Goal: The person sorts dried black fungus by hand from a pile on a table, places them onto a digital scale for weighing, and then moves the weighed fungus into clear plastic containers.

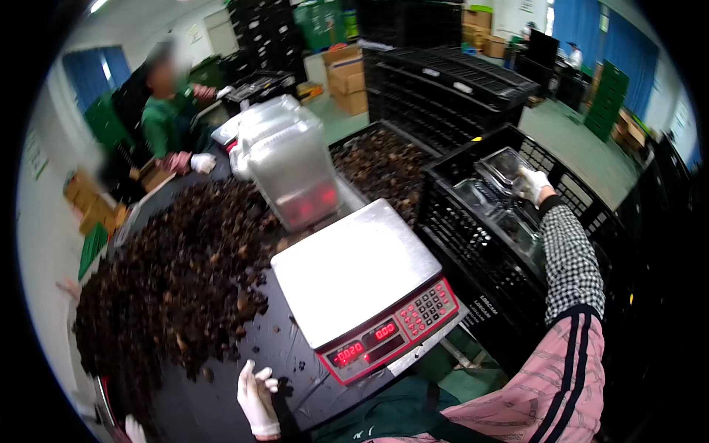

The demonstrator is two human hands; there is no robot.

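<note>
My right hand (530, 184), in a white glove, is closed on a clear plastic box (504, 167) at the top of a black crate (458, 221). Other clear boxes lie in the crate beside it. My left hand (256, 399), also gloved, is at the near edge of the dark table (221, 399), its fingers apart and nothing in them. Between my hands stands a scale (358, 273) with a bare metal plate and red lit digits. Dark brown pieces (177, 273) are heaped left of it.
Stacked clear boxes (288, 155) stand behind the scale. More brown pieces (384, 166) fill a tray at the back. Black crates (443, 88) are stacked beyond. A co-worker (170, 122) in green with white gloves is across the table; another gloved hand (135, 428) shows at bottom left.
</note>
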